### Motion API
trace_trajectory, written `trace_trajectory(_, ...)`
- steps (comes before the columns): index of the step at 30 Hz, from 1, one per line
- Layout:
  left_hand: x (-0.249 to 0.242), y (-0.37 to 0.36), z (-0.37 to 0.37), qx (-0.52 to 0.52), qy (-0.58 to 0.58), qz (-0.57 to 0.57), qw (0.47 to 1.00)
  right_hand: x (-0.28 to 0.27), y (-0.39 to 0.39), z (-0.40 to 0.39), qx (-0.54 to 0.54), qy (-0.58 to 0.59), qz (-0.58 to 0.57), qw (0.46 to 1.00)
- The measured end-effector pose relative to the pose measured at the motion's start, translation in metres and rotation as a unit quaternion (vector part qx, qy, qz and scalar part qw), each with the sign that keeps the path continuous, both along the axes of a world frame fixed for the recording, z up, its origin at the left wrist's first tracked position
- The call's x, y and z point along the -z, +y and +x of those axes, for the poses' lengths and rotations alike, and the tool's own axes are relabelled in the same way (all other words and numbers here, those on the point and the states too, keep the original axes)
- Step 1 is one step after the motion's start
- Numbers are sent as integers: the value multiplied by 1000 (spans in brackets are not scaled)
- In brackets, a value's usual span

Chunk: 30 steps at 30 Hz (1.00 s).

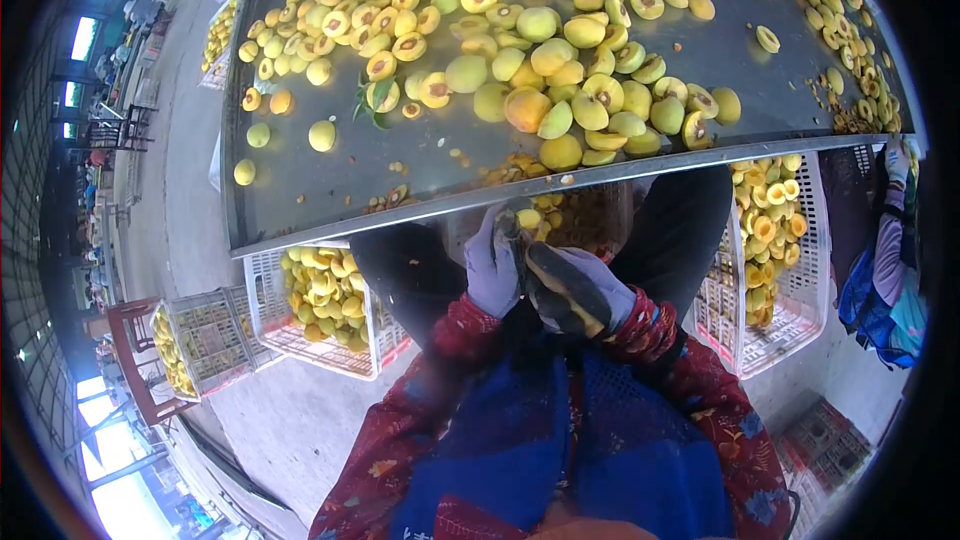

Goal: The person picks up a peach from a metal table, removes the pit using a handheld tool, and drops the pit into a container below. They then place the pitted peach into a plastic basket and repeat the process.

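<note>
My left hand (491, 265), in a lavender glove with a dark palm, is closed at the front edge of the steel table (330, 185). Against it is my right hand (572, 290), in the same kind of glove, its dark fingers curled toward the left fingertips. What the two hands grip between them is mostly hidden, and I cannot tell what it is. A yellow peach piece (528, 219) shows right by the fingertips. Beyond the edge lie whole peaches (527, 108) and cut peach halves (602, 92), some with brown pits showing.
White crates of peach halves stand left (375, 365) and right (815, 270) of my knees. More peach pieces and scraps (590, 220) lie below the table edge. Another crate (215, 330) sits farther left. At the far right, a co-worker's gloved hand (896, 165) touches the table corner.
</note>
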<state>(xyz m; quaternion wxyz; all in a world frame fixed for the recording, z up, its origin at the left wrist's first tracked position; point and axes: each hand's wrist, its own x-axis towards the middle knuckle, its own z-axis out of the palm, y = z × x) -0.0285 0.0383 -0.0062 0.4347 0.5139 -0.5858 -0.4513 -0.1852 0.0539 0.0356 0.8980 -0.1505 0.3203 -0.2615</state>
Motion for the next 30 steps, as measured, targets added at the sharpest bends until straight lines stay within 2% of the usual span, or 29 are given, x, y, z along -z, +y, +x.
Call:
trace_trajectory(1, 0, 1, -1, 12, 44, 3, 999, -2, -1, -2, 2, -72, 86, 994)
trace_trajectory(4, 4, 1, -9, -13, 214, 64, 975, -1, -1, -4, 17, -145, 204, 968)
trace_trajectory(5, 3, 2, -11, -29, 108, -3, 994, 5, 0, -4, 13, -200, 211, 957)
trace_trajectory(7, 0, 5, -11, -61, -85, -106, 989, 18, 0, -5, 5, -308, 221, 926)
trace_trajectory(10, 2, 9, 22, -135, -291, -142, 936, 8, -1, -9, -1, -395, 132, 909)
trace_trajectory(11, 2, 10, 41, -161, -349, -143, 912, 6, -1, -11, 21, -334, 147, 931)
trace_trajectory(13, -11, 11, 95, -245, -315, -45, 916, 19, 1, -19, 44, -251, 174, 951)
trace_trajectory(14, -20, 14, 128, -308, -216, 57, 925, 24, -2, -23, 52, -206, 186, 959)
trace_trajectory(15, -33, 19, 148, -324, -439, 46, 837, 26, -4, -27, 42, -154, 173, 972)
trace_trajectory(16, -47, 22, 157, -318, -638, 33, 701, 28, -4, -28, 35, -103, 161, 981)
trace_trajectory(17, -57, 15, 151, -287, -623, 10, 727, 29, -4, -29, 27, -52, 148, 987)
trace_trajectory(19, -67, -23, 133, -225, -588, -40, 776, 29, -5, -24, 19, -29, 131, 991)
trace_trajectory(21, -51, -77, 97, -84, -529, -117, 836, 24, -3, -19, 12, -6, 124, 992)
trace_trajectory(22, -57, -103, 64, -9, -521, -79, 850, 18, -4, -17, 8, 4, 123, 992)
trace_trajectory(23, -47, -133, 43, 58, -530, 17, 846, 14, -4, -17, 5, 15, 122, 992)
trace_trajectory(25, -5, -173, 21, 158, -602, -74, 779, 10, 0, -19, 10, 40, 78, 996)
trace_trajectory(27, 22, -193, 26, 175, -569, -68, 800, 10, 2, -23, 20, 39, 63, 997)
trace_trajectory(29, 16, -183, 30, 154, -553, -67, 816, 12, 5, -27, 34, 10, 84, 996)
trace_trajectory(30, 13, -174, 36, 132, -502, -32, 854, 12, 5, -27, 39, 40, 40, 998)
